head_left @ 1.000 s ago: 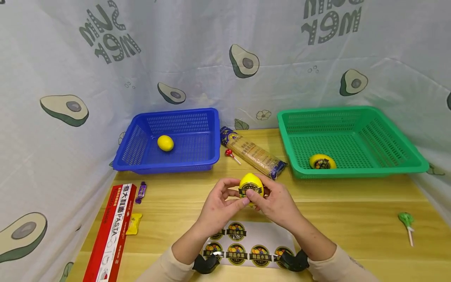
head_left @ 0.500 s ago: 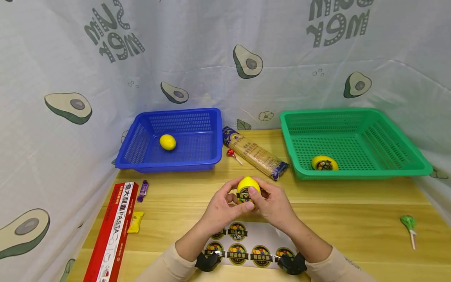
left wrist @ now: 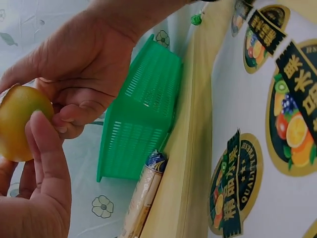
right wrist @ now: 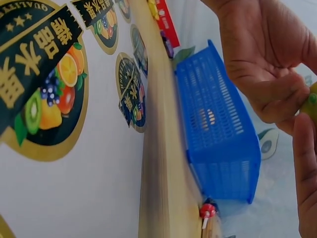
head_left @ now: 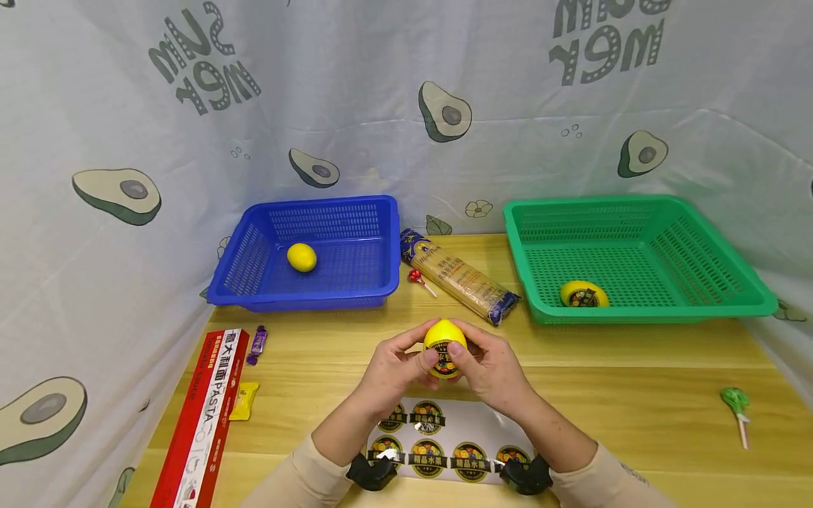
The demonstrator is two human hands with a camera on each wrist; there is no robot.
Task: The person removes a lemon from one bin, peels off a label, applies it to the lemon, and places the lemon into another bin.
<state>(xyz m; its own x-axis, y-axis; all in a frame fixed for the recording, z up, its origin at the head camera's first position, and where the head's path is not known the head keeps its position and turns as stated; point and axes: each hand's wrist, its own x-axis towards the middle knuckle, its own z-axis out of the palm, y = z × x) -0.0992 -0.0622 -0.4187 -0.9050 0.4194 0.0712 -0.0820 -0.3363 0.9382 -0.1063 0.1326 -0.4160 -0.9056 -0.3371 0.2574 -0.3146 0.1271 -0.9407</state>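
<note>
The head view looks forward and down over the tabletop (head_left: 635, 367) from well back, taking in both baskets. The 2 wrist views sit close and tilted sideways: the left faces the green basket (left wrist: 143, 114), the right the blue basket (right wrist: 218, 124). All 3 share the sticker sheet (head_left: 444, 441).

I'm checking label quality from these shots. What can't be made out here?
- Sticker on the held lemon: head view, its sides hidden by the thumbs of the left hand and right hand.
- Lemon's sticker in the green basket: too small to read.
- Sticker sheet: lower corners hidden by wrists.
</note>
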